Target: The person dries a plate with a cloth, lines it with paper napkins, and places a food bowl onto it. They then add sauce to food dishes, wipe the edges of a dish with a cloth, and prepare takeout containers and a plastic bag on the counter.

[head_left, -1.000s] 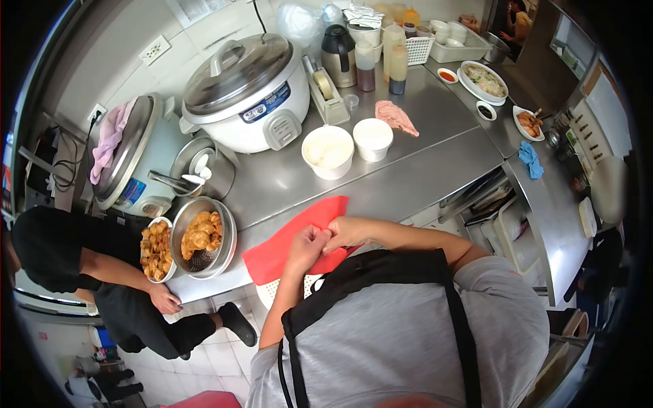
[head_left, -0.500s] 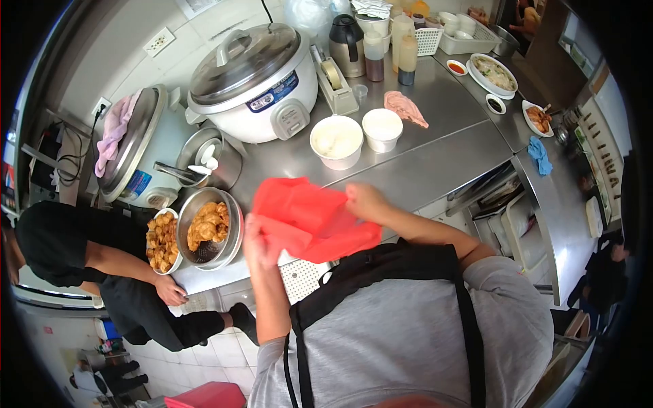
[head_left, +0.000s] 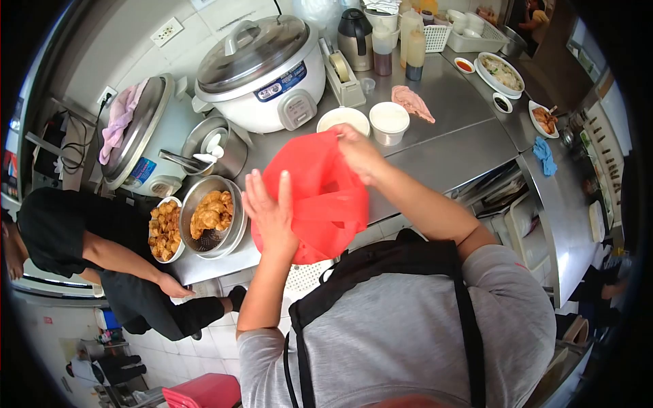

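Observation:
A red plastic bag (head_left: pixel 320 197) hangs spread out in front of my chest, over the counter's front edge. My right hand (head_left: pixel 360 153) pinches its upper right edge. At the bag's left side is my left hand (head_left: pixel 271 212), fingers stretched and apart, resting against the red plastic. Just beyond the bag stand two white round tubs: the left tub (head_left: pixel 343 120) is partly hidden by the bag, while the right tub (head_left: pixel 390 122) shows its pale lid. A crumpled pink cloth (head_left: pixel 412 103) lies beside them.
A large rice cooker (head_left: pixel 262 75) and a tape dispenser (head_left: pixel 341 78) stand behind. To the left are a colander of fried food (head_left: pixel 212 214) and a white dish of fried pieces (head_left: pixel 164 230). A co-worker's hand (head_left: pixel 175 285) hangs near the counter edge. Sauce bottles (head_left: pixel 415 54) stand at the back.
The bag has been raised and opened out toward the tubs, now covering part of the left one. My left hand has spread its fingers; my right has moved up with the bag's edge.

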A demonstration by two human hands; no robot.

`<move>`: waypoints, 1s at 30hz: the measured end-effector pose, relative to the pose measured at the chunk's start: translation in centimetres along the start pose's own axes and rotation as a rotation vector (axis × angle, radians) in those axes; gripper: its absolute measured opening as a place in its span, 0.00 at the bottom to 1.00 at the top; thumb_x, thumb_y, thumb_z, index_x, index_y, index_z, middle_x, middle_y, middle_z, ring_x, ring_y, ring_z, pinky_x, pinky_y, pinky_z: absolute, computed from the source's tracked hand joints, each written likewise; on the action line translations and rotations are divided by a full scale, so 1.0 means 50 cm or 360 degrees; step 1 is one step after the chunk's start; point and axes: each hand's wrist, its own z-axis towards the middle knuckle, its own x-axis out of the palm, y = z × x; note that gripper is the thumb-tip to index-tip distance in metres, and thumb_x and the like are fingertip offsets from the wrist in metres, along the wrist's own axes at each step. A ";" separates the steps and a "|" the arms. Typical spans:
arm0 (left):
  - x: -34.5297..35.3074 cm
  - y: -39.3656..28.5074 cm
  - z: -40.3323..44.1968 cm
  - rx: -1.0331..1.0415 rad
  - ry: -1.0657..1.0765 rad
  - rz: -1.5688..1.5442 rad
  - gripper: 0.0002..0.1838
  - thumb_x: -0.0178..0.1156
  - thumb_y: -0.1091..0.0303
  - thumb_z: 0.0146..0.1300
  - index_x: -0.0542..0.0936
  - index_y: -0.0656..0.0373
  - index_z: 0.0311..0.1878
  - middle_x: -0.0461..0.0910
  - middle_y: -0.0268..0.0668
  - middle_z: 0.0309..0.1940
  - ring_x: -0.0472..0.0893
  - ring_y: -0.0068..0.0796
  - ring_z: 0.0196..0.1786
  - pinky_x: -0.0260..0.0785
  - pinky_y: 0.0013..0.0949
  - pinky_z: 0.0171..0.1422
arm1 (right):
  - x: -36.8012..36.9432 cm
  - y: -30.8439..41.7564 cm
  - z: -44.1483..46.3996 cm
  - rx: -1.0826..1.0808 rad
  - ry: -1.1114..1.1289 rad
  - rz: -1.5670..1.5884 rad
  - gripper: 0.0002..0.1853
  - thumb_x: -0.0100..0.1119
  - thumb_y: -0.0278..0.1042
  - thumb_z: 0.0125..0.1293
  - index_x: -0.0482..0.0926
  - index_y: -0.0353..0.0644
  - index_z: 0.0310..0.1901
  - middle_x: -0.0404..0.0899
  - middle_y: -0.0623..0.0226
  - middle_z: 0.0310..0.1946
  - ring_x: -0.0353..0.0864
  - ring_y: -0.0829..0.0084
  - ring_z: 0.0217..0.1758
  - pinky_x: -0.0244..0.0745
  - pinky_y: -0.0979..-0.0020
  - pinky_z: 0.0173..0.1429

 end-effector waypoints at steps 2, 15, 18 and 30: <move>0.003 0.007 0.016 0.0152 -0.0090 -0.0216 0.33 0.57 0.79 0.39 0.65 0.52 0.54 0.64 0.50 0.51 0.64 0.50 0.54 0.54 0.47 0.56 | 0.024 -0.023 -0.009 -0.0081 0.0149 -0.0189 0.11 0.39 0.23 0.57 0.67 0.39 0.42 0.73 0.65 0.32 0.71 0.76 0.31 0.69 0.77 0.36; 0.048 0.111 0.040 -0.0810 0.0365 -0.1049 0.13 0.46 0.79 0.50 0.72 0.64 0.40 0.77 0.43 0.31 0.76 0.31 0.35 0.66 0.29 0.40 | -0.019 -0.025 -0.077 -0.1772 0.0283 -0.1987 0.15 0.55 0.34 0.50 0.71 0.44 0.41 0.72 0.62 0.34 0.71 0.62 0.39 0.65 0.61 0.45; 0.072 0.106 0.061 -0.0830 0.0241 -0.1264 0.14 0.45 0.80 0.50 0.71 0.64 0.42 0.76 0.42 0.31 0.76 0.29 0.34 0.66 0.28 0.40 | -0.007 -0.029 -0.106 -0.1486 0.1048 -0.2083 0.16 0.56 0.36 0.49 0.72 0.45 0.42 0.72 0.61 0.35 0.71 0.63 0.43 0.64 0.61 0.47; 0.157 0.020 0.122 -0.0487 0.0789 -0.0368 0.20 0.48 0.60 0.51 0.71 0.52 0.49 0.71 0.45 0.41 0.74 0.46 0.40 0.67 0.43 0.42 | -0.170 0.071 0.039 -0.0453 0.1239 -0.1616 0.10 0.53 0.33 0.55 0.75 0.42 0.38 0.76 0.68 0.27 0.74 0.77 0.31 0.69 0.75 0.35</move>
